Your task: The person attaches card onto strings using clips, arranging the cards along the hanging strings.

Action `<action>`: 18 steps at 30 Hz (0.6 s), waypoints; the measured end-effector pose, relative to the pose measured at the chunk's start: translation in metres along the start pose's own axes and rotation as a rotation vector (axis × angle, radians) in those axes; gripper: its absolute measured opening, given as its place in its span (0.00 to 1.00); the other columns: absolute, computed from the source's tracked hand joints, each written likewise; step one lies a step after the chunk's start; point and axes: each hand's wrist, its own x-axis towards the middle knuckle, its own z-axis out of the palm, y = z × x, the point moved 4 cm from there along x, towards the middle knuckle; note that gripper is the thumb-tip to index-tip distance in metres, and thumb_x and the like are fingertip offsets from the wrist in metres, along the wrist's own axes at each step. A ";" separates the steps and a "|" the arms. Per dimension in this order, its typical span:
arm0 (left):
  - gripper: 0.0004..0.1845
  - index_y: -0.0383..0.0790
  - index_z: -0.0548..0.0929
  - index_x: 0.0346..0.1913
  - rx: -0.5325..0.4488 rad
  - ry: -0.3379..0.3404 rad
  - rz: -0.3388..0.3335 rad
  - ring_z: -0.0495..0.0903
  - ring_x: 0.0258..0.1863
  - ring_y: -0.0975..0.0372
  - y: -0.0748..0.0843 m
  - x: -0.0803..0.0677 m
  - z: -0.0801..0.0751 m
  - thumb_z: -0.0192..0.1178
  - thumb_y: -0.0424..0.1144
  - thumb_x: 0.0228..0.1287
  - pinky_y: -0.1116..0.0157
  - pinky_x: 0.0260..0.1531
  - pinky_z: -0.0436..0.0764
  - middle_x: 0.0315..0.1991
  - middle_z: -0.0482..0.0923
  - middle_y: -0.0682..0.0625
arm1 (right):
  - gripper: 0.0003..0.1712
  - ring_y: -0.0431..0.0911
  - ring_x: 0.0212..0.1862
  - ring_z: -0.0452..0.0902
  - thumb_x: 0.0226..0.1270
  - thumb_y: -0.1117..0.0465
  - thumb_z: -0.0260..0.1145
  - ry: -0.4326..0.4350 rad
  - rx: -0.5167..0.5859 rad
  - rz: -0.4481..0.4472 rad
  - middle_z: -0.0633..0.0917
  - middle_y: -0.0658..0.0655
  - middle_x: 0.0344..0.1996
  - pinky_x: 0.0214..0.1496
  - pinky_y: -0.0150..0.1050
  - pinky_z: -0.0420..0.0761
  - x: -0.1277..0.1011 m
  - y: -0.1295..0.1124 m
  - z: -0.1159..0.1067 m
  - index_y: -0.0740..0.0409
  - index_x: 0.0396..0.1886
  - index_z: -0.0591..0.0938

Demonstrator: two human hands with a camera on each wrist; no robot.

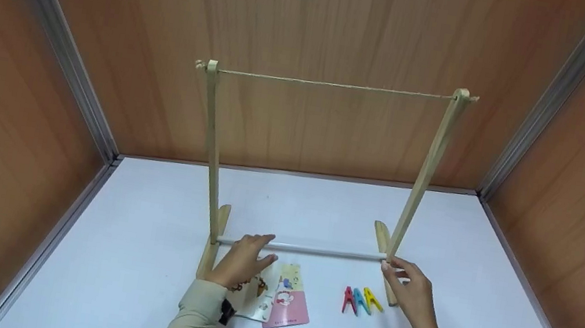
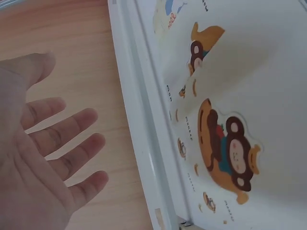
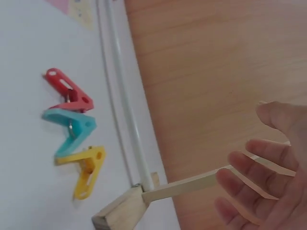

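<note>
My left hand (image 1: 241, 264) hovers beside the left end of a white rod (image 1: 325, 251), with its fingers spread and nothing in its grasp. Under it lies a white card with a monkey picture (image 2: 276, 96), partly covered by the hand in the head view. A pink and yellow card (image 1: 289, 311) overlaps that card's right side. My right hand (image 1: 415, 295) is by the foot of the right wooden post (image 1: 428, 168); in the right wrist view its fingers are loosely bent and hold nothing. Red (image 1: 347, 300), blue (image 1: 361, 302) and yellow (image 1: 373, 299) clothespins lie left of this hand.
A string (image 1: 334, 85) runs between the tops of the right post and the left wooden post (image 1: 213, 145). Wooden feet (image 1: 382, 237) support the frame on the white table (image 1: 140, 234). Wood-grain panels (image 1: 339, 19) enclose the back and sides.
</note>
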 end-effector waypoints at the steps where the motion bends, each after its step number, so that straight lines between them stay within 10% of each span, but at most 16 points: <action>1: 0.26 0.39 0.73 0.64 -0.005 -0.015 0.002 0.75 0.58 0.46 -0.001 0.000 0.004 0.59 0.47 0.67 0.47 0.60 0.71 0.58 0.77 0.39 | 0.22 0.54 0.48 0.80 0.67 0.55 0.64 -0.001 0.000 0.012 0.83 0.62 0.49 0.52 0.48 0.78 -0.002 0.003 0.001 0.63 0.56 0.79; 7: 0.25 0.39 0.75 0.62 -0.040 -0.096 -0.020 0.74 0.59 0.46 -0.001 0.000 0.020 0.60 0.47 0.66 0.48 0.59 0.72 0.58 0.77 0.40 | 0.20 0.49 0.45 0.78 0.65 0.56 0.66 -0.034 0.011 0.100 0.84 0.60 0.45 0.39 0.30 0.78 -0.012 0.024 0.011 0.63 0.52 0.82; 18: 0.27 0.39 0.77 0.60 0.007 -0.190 -0.022 0.69 0.63 0.44 0.005 0.002 0.040 0.63 0.50 0.62 0.44 0.62 0.66 0.61 0.73 0.38 | 0.21 0.47 0.43 0.78 0.63 0.54 0.68 -0.117 -0.009 0.203 0.84 0.57 0.43 0.41 0.34 0.76 -0.025 0.048 0.019 0.62 0.51 0.82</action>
